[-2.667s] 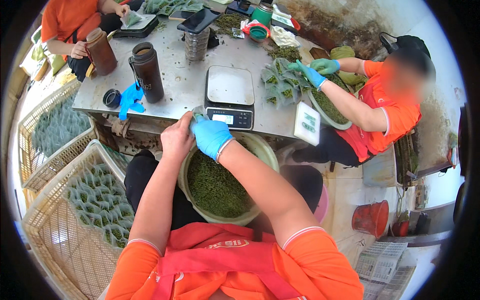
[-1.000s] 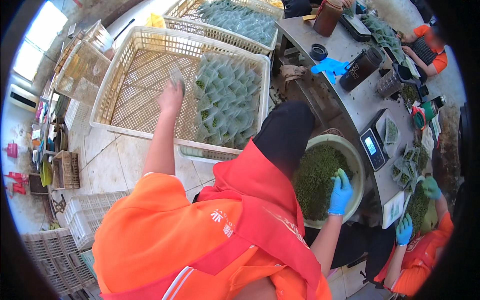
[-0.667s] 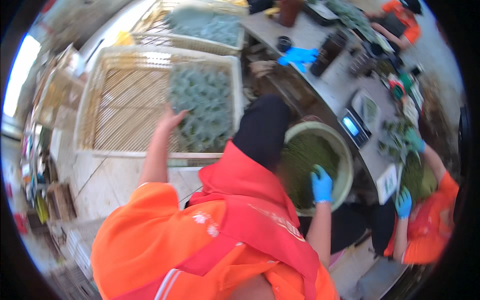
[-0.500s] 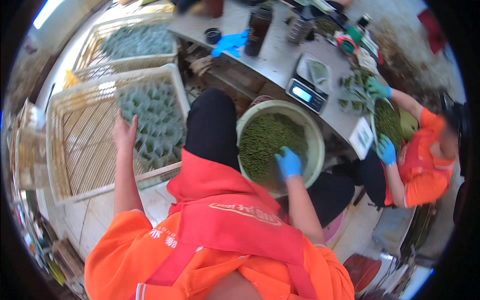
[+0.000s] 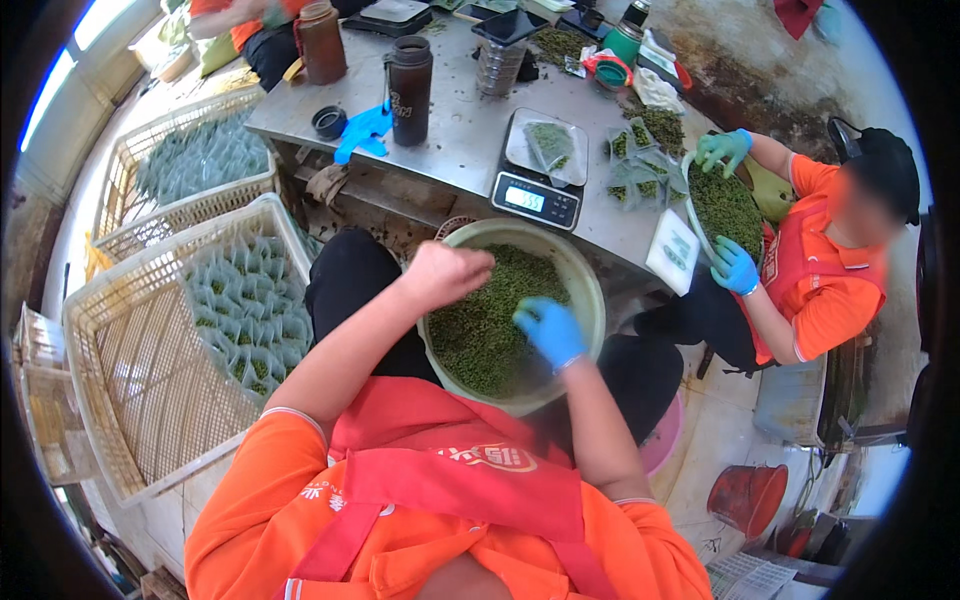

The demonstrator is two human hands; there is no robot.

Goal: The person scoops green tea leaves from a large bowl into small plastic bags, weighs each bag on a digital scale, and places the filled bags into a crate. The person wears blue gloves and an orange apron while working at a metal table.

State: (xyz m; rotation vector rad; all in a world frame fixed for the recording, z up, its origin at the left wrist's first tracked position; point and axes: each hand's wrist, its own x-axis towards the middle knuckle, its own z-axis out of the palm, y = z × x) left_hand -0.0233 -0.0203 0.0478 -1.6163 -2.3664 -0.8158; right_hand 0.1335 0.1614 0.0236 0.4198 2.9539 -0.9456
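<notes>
Over there, the grey metal worktop (image 5: 456, 140) carries a black digital scale (image 5: 537, 201), a dark cylindrical bottle (image 5: 410, 90), a limp blue glove (image 5: 366, 129) and clear, green-filled plastic bags (image 5: 640, 172).

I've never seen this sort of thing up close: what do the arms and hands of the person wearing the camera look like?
They're human arms, not mechanical ones. The left hand is bare; the right hand wears a thin blue glove. Short orange sleeves with narrow white trim leave both forearms uncovered.
</notes>
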